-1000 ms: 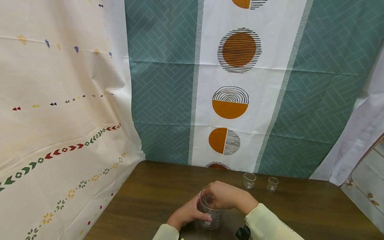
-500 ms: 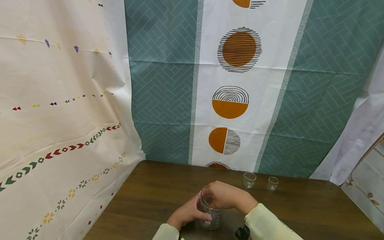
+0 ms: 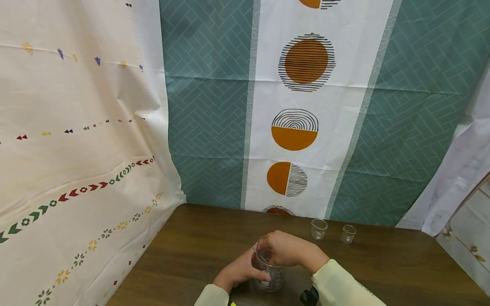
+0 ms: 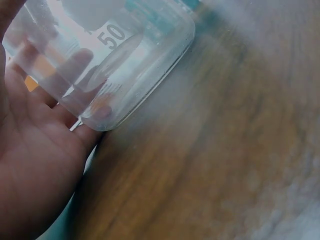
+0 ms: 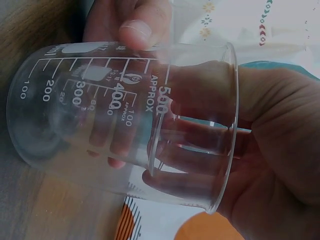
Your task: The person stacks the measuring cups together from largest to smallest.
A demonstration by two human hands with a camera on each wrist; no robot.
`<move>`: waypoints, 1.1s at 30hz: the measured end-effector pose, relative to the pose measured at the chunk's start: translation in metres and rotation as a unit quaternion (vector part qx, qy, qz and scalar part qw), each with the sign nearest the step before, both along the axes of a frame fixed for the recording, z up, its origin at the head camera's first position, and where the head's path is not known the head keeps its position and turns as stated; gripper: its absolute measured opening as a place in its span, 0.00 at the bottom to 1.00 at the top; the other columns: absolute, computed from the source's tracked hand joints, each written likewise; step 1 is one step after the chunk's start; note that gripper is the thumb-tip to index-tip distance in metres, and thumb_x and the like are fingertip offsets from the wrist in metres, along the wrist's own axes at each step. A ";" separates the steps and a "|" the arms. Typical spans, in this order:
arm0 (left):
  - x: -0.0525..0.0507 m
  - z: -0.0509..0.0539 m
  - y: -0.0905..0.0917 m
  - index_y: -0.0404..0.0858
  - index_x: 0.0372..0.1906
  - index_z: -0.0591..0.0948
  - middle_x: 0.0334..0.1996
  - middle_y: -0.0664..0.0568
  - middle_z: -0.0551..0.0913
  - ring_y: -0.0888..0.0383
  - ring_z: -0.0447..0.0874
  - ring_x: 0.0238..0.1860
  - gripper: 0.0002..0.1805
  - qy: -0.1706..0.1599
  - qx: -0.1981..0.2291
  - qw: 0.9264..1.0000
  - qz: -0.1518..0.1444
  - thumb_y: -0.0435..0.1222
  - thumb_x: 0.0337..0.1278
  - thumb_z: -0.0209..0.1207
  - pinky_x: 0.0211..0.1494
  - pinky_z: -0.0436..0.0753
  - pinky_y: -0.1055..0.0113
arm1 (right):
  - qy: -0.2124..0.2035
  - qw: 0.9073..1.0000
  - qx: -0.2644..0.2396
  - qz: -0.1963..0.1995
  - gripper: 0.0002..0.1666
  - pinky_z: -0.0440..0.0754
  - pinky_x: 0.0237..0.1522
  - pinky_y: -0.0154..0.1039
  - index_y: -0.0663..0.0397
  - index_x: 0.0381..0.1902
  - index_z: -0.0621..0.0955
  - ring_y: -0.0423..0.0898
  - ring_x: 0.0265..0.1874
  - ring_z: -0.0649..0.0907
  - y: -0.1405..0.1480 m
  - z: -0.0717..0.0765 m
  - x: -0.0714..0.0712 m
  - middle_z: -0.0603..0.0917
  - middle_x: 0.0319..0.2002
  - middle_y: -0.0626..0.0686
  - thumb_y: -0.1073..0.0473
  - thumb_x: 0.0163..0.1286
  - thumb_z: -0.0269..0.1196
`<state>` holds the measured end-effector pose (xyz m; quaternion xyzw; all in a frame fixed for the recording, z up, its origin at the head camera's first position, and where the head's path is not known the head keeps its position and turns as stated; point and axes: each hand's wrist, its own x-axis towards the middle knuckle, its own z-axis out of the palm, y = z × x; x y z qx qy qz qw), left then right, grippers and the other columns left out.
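A large clear glass beaker [image 3: 273,282] marked up to 500 stands upright on the table in the head view. My left hand [image 3: 239,272] wraps round its outside from the left, with the thumb across the front. My right hand [image 3: 289,250] reaches down through the rim. In the right wrist view, a smaller glass beaker [image 5: 107,95] with markings up to 100 sits inside the large beaker [image 5: 30,125], and the right hand's fingers [image 5: 175,185] grip it near its rim. Glass and reflections blur exactly where each fingertip lies. The left palm [image 4: 40,165] shows beside the glass in the left wrist view.
Two small glass beakers stand towards the back of the brown wooden table [image 3: 206,238]: one with a spout [image 3: 318,229] and a smaller one [image 3: 348,233] to its right. Patterned cloth [image 3: 210,127] hangs behind, and a cream cloth [image 3: 88,170] on the left.
The view has shifted very slightly. Both hands and the beakers keep the same positions.
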<state>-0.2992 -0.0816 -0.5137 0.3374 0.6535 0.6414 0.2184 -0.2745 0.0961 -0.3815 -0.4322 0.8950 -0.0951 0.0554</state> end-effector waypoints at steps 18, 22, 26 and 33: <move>0.001 0.000 -0.001 0.55 0.71 0.60 0.68 0.59 0.67 0.60 0.67 0.66 0.46 -0.005 -0.020 1.000 0.018 0.38 0.48 0.71 0.67 0.68 0.68 | -0.023 1.000 -0.007 -0.009 0.20 0.80 0.40 0.27 0.47 0.45 0.85 0.36 0.37 0.83 0.000 -0.004 -0.002 0.85 0.42 0.41 0.66 0.52 0.71; 0.003 0.000 -0.001 0.56 0.71 0.59 0.69 0.59 0.66 0.59 0.66 0.66 0.47 0.000 -0.025 0.999 0.025 0.39 0.47 0.72 0.67 0.67 0.67 | -0.034 0.999 -0.004 -0.015 0.21 0.80 0.39 0.28 0.45 0.45 0.85 0.35 0.36 0.82 0.000 -0.005 -0.002 0.85 0.40 0.41 0.66 0.52 0.71; 0.005 0.000 -0.001 0.58 0.71 0.59 0.69 0.59 0.65 0.58 0.65 0.66 0.47 0.000 -0.027 0.999 0.028 0.39 0.47 0.72 0.67 0.68 0.67 | -0.028 1.000 -0.003 -0.010 0.19 0.79 0.38 0.27 0.43 0.43 0.85 0.35 0.34 0.82 0.000 -0.006 -0.002 0.85 0.37 0.39 0.66 0.53 0.71; 0.003 0.003 -0.001 0.57 0.71 0.59 0.69 0.59 0.65 0.59 0.66 0.66 0.46 -0.002 -0.011 1.000 0.015 0.38 0.48 0.71 0.65 0.69 0.70 | -0.019 1.000 -0.002 -0.002 0.18 0.79 0.37 0.27 0.42 0.40 0.85 0.35 0.33 0.82 -0.002 -0.005 -0.004 0.85 0.35 0.39 0.67 0.52 0.71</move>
